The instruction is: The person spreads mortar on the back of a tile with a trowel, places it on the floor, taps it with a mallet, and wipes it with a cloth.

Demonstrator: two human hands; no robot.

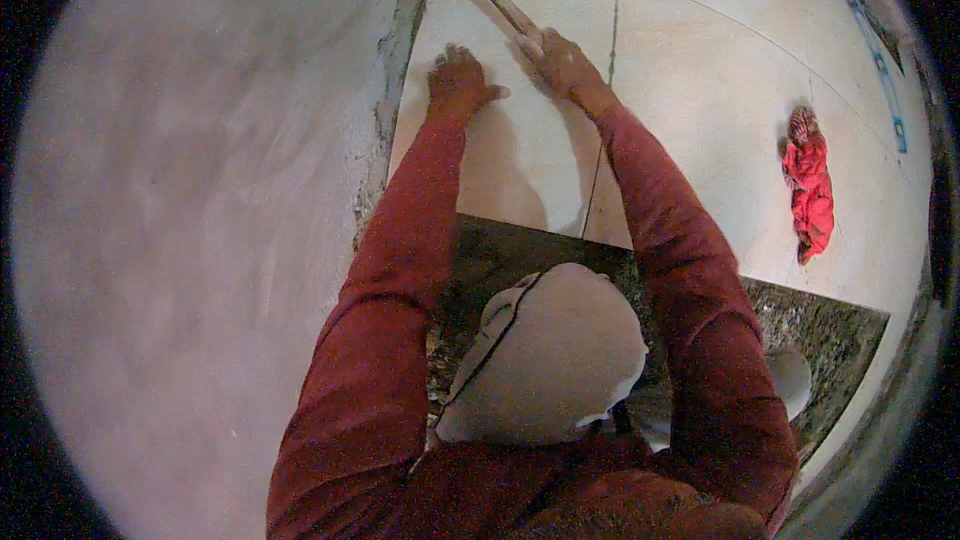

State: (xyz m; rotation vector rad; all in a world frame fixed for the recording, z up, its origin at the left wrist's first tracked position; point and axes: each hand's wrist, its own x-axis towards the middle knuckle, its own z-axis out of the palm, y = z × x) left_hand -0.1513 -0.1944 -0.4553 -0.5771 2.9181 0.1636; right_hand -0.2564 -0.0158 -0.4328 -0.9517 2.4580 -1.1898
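My right hand (572, 70) is closed round the wooden handle of a mallet (507, 6). The mallet's rounded grey head is at the far end, close to the wall's foot, over a pale floor tile (525, 155). Whether the head touches the tile I cannot tell. To the left of the handle, my left hand (460, 88) lies on or just over the same tile, thumb spread out and nothing held. Thin dark joints run between this tile and its neighbours.
A plain grey wall (210, 190) rises along the left. Nearer than the tiles' edge lies rough dark ground (840, 335), partly behind my grey-clad knee (560, 360). A crumpled red cloth (812, 190) rests on tiles at right; beyond it lies a long blue level (880, 65).
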